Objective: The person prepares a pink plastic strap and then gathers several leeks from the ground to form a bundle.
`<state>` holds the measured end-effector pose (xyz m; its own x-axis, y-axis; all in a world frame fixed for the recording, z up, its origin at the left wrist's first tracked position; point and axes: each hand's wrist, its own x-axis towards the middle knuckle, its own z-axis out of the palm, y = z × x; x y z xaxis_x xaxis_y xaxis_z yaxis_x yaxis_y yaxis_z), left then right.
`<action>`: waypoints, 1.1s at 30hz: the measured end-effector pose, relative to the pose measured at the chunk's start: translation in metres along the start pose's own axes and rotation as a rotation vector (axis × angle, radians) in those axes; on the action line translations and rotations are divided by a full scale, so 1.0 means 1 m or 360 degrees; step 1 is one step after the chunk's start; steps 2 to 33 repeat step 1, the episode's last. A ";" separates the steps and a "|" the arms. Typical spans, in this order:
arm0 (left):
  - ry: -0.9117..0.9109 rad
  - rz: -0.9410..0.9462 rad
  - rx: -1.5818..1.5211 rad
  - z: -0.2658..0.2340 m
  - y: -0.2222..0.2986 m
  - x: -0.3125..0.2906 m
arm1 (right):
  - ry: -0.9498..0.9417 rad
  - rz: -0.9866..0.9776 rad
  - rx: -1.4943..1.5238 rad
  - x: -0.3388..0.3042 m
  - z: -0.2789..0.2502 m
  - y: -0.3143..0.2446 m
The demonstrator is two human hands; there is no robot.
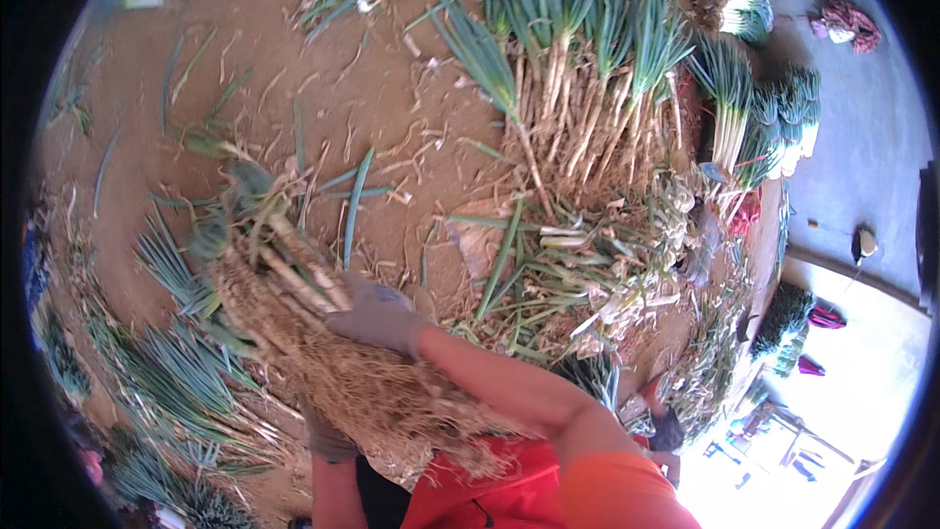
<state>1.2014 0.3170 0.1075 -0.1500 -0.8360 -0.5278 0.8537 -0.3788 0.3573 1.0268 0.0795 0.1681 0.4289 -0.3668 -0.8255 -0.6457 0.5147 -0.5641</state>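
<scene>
A thick bundle of long green onions (279,279), soil still on its stalks, lies tilted across my front. Its leaves point up and left, and its bushy brown roots (392,392) hang toward my red clothing. My right hand (377,318), in a grey glove, is closed over the stalks from the right side. Beneath the root end is my left hand (331,439), gloved too, holding the bundle from below; its fingers are mostly hidden by the roots.
Unpeeled green onions (587,88) stand in a big heap at the far side. Peeled leaves and scraps (597,279) pile up at my right. More green onions (186,372) lie at left. Cleaned bundles (725,103) line the right, near a person's dark shoe (668,429).
</scene>
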 end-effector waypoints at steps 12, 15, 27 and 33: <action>-0.0004 0.0036 0.0031 0.019 0.001 0.010 | -0.0119 -0.0044 0.0083 -0.034 -0.045 -0.024; -0.0004 0.0036 0.0031 0.019 0.001 0.010 | -0.0119 -0.0044 0.0083 -0.034 -0.045 -0.024; -0.0004 0.0036 0.0031 0.019 0.001 0.010 | -0.0119 -0.0044 0.0083 -0.034 -0.045 -0.024; -0.0004 0.0036 0.0031 0.019 0.001 0.010 | -0.0119 -0.0044 0.0083 -0.034 -0.045 -0.024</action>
